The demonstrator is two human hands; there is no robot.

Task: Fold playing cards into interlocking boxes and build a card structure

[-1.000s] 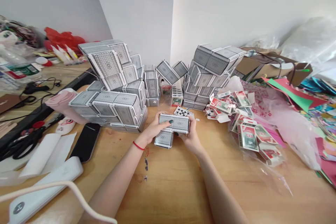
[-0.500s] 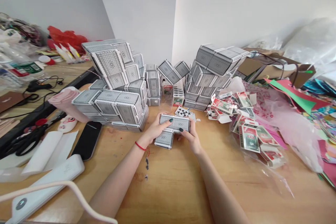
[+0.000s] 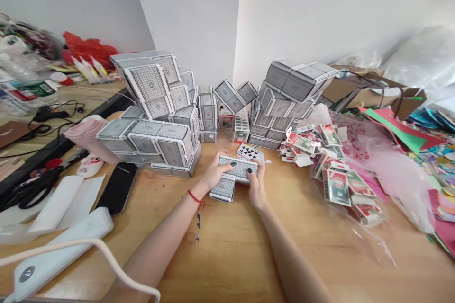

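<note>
Both my hands grip a grey-backed deck of playing cards (image 3: 239,169) from its two short ends, my left hand (image 3: 216,173) on one end and my right hand (image 3: 256,183) on the other. Just below it, a second grey-backed deck (image 3: 222,188) lies on the wooden table (image 3: 227,246), touching the held deck's edge. A face-up club card (image 3: 249,152) lies just beyond. Tall stacks of boxed grey card decks stand on both sides, at left (image 3: 156,123) and at right (image 3: 287,99).
A heap of opened red-and-green card boxes (image 3: 337,175) lies on plastic at right. Coloured paper (image 3: 401,132) and a brown paper bag (image 3: 377,92) are beyond it. At left are black scissors (image 3: 35,191), a black phone (image 3: 117,187) and a white corded device (image 3: 60,246).
My right hand has shifted to the deck's right end, with its fingers more upright. The held deck has moved slightly right. The camera view has also shifted a little.
</note>
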